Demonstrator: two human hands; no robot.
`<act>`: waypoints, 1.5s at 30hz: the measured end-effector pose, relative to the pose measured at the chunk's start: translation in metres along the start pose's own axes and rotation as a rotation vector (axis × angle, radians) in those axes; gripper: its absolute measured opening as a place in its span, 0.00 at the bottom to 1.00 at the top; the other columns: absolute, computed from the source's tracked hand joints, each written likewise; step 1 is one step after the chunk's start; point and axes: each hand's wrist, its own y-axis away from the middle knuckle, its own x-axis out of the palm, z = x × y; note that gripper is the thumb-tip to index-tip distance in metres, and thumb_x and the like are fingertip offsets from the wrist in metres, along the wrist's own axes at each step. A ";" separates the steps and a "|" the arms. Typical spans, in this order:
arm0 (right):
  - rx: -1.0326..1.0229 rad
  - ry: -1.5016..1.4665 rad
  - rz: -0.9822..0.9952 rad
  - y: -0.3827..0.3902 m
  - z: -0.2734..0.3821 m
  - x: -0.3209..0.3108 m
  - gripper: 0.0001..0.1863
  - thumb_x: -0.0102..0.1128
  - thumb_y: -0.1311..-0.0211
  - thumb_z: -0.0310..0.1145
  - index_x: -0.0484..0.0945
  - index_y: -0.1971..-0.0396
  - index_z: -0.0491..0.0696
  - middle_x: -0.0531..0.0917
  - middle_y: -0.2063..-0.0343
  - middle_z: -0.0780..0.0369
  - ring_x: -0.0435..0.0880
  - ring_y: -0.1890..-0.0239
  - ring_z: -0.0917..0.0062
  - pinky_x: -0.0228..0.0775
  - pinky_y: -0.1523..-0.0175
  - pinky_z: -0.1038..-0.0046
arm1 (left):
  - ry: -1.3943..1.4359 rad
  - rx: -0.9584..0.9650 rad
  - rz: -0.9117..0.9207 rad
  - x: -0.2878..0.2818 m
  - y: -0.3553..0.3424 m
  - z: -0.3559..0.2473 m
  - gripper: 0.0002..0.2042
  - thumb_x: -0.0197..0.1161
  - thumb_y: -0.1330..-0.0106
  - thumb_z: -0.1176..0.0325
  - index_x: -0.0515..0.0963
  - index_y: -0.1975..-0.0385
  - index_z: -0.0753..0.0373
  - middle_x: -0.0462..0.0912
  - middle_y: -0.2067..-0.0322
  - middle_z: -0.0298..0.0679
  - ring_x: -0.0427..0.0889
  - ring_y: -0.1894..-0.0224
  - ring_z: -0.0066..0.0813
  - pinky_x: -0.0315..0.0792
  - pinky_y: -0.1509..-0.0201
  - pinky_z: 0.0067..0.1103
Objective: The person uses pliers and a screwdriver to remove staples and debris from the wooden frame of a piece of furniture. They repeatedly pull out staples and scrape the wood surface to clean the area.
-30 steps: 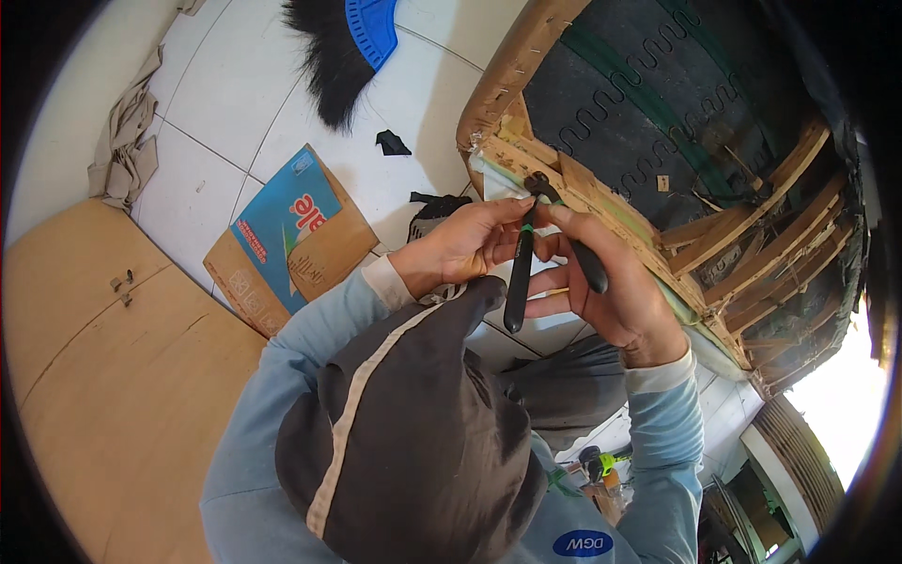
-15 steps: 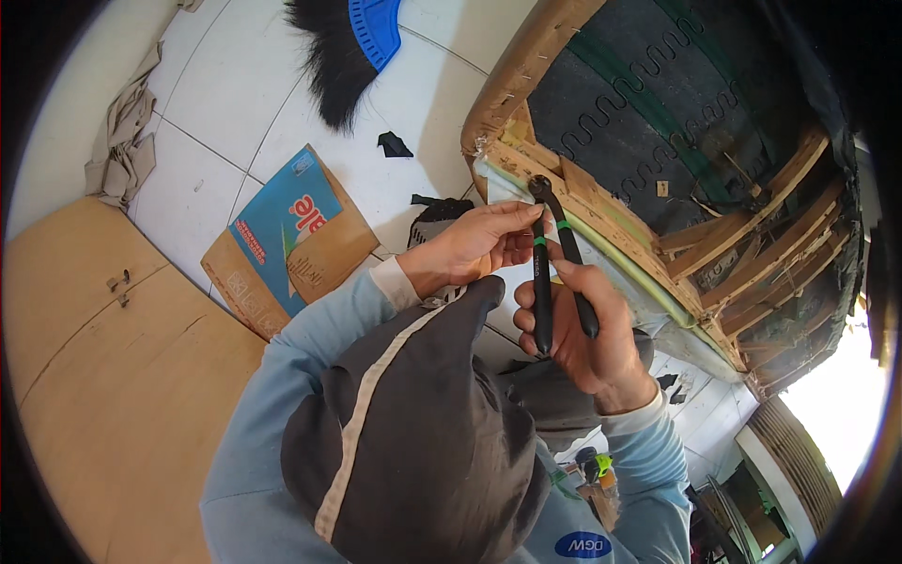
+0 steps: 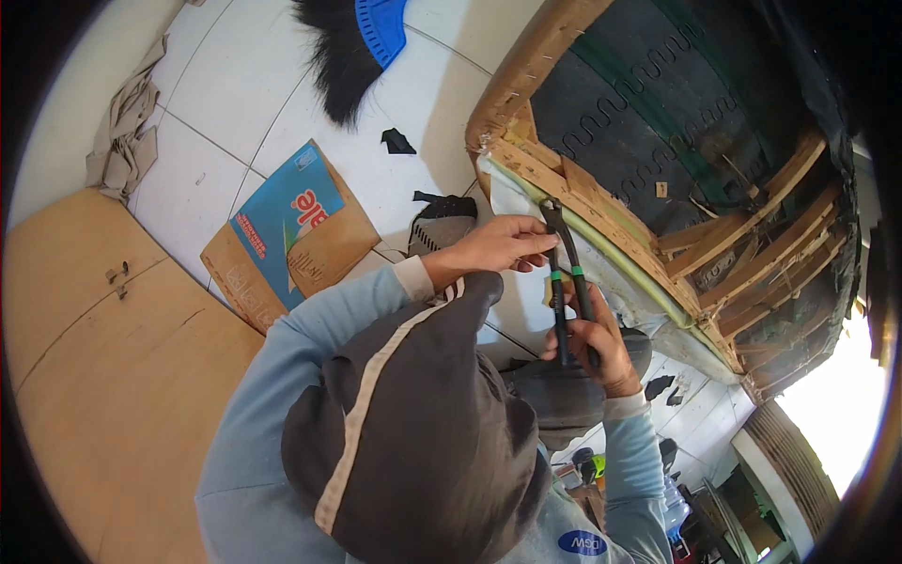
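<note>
A pair of black, green-banded pliers (image 3: 584, 308) stands with its head upward in front of the chair frame's wooden rail. My right hand (image 3: 597, 343) is closed round the lower handles. My left hand (image 3: 503, 246) has thumb and fingertips pinched at the pliers just below the head; anything smaller between those fingertips is too small to make out. A dark grey cloth (image 3: 404, 423) with a pale strip lies over my lap, just under my left wrist. The upholstered chair frame (image 3: 611, 226) has bare wood, zigzag springs, green webbing and torn pale lining along its near edge.
A flattened cardboard box (image 3: 334, 263) lies on the tiled floor left of me, with a plywood board (image 3: 113, 376) beyond. A broom head (image 3: 366, 38), crumpled cloth (image 3: 127, 141) and dark scraps (image 3: 397, 141) are farther out. Tools (image 3: 587, 465) sit at lower right.
The pliers and my right hand have shifted right and down, and the handles are closer together. My left hand has moved slightly right and down, staying by the head.
</note>
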 end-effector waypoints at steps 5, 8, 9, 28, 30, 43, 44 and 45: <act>0.057 -0.026 -0.082 0.011 0.023 0.038 0.14 0.52 0.26 0.30 0.67 0.46 0.41 0.82 0.62 0.55 0.89 0.60 0.67 0.88 0.50 0.59 | 0.217 -0.040 0.015 -0.003 0.011 0.004 0.11 0.64 0.19 0.57 0.83 0.46 0.54 0.88 0.54 0.27 0.82 0.58 0.13 0.79 0.49 0.19; 0.046 -0.035 0.013 0.009 0.037 0.038 0.11 0.51 0.24 0.31 0.67 0.49 0.42 0.84 0.62 0.52 0.90 0.57 0.64 0.87 0.45 0.59 | 0.224 -0.033 0.010 -0.003 0.013 -0.004 0.11 0.65 0.19 0.56 0.83 0.46 0.52 0.89 0.54 0.27 0.84 0.56 0.15 0.80 0.47 0.21; 0.040 -0.024 0.043 0.009 0.041 0.039 0.11 0.50 0.23 0.31 0.66 0.48 0.43 0.85 0.60 0.49 0.90 0.55 0.63 0.86 0.44 0.58 | 0.224 -0.035 0.003 -0.003 0.015 -0.007 0.11 0.65 0.19 0.56 0.83 0.46 0.52 0.88 0.54 0.27 0.84 0.56 0.15 0.80 0.47 0.22; 0.133 -0.234 0.113 -0.020 0.103 0.084 0.22 0.50 0.20 0.43 0.70 0.40 0.40 0.87 0.57 0.47 0.90 0.51 0.55 0.86 0.42 0.54 | 0.450 -0.010 -0.051 -0.011 0.029 -0.039 0.13 0.64 0.20 0.55 0.85 0.47 0.55 0.89 0.60 0.25 0.85 0.61 0.13 0.80 0.55 0.19; 0.099 -0.244 0.086 -0.022 0.100 0.087 0.20 0.52 0.20 0.43 0.72 0.44 0.41 0.85 0.61 0.51 0.91 0.54 0.59 0.88 0.48 0.55 | 0.468 0.022 0.007 -0.013 0.028 -0.038 0.13 0.63 0.19 0.55 0.85 0.47 0.55 0.89 0.59 0.26 0.85 0.61 0.13 0.80 0.54 0.19; 0.023 -0.035 -0.008 -0.015 0.055 0.043 0.13 0.57 0.26 0.35 0.70 0.51 0.43 0.82 0.67 0.56 0.85 0.70 0.71 0.79 0.69 0.69 | 0.284 0.033 -0.042 -0.015 0.007 -0.016 0.12 0.64 0.19 0.56 0.84 0.49 0.56 0.89 0.56 0.28 0.86 0.57 0.18 0.82 0.51 0.22; 0.060 0.051 0.042 -0.015 0.052 0.025 0.12 0.58 0.30 0.30 0.71 0.51 0.42 0.81 0.67 0.58 0.84 0.67 0.74 0.77 0.67 0.72 | 0.216 0.057 -0.041 -0.015 0.005 -0.011 0.11 0.65 0.19 0.57 0.85 0.49 0.56 0.89 0.56 0.29 0.86 0.58 0.18 0.82 0.51 0.22; 0.030 0.143 0.060 -0.013 0.043 0.008 0.13 0.59 0.31 0.28 0.71 0.51 0.42 0.81 0.66 0.59 0.84 0.66 0.75 0.76 0.65 0.73 | 0.148 0.083 -0.036 -0.016 0.001 -0.006 0.11 0.66 0.20 0.57 0.85 0.50 0.56 0.89 0.57 0.29 0.87 0.58 0.18 0.82 0.50 0.23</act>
